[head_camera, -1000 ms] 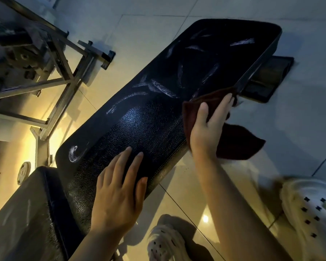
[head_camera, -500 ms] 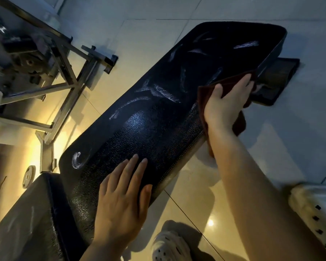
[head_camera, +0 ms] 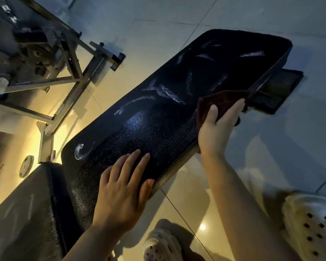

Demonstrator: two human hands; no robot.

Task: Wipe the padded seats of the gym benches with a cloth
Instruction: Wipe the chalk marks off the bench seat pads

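The long black pad (head_camera: pixel 158 129) runs slantwise across the view, its grained surface catching a patch of light near the middle. Pale smears streak its far half, and one curled whitish mark sits near its close left corner. A line of stitching follows the right edge.

The left hand (head_camera: pixel 120 191) lies flat on the near end of the surface, fingers straight and slightly spread, holding nothing, thumb at the pad's right edge. The right hand (head_camera: pixel 216 127) is farther up that same edge, pressing a dark red cloth (head_camera: pixel 222 98) against the pad's side and rim; the forefinger and the fingers beyond it stretch out over the cloth, which folds over the edge onto the top. Whether the thumb pinches the cloth from below is hidden.

Beyond the far right corner of the pad a dark flat foot (head_camera: pixel 279 91) of the bench lies on the floor. A second pad (head_camera: pixel 26 213), greyer in this light, butts against the near left end.

The floor (head_camera: pixel 271 25) is large glossy tiles, bluish-grey far off and glowing warm yellow at left, with a small bright reflection near the bottom. A metal frame (head_camera: pixel 72 87) of square tubing stands at upper left, with darker machinery behind it. A small round disc (head_camera: pixel 26 166) lies on the tiles beside it. Two pale perforated clogs (head_camera: pixel 312 227) show at the bottom.
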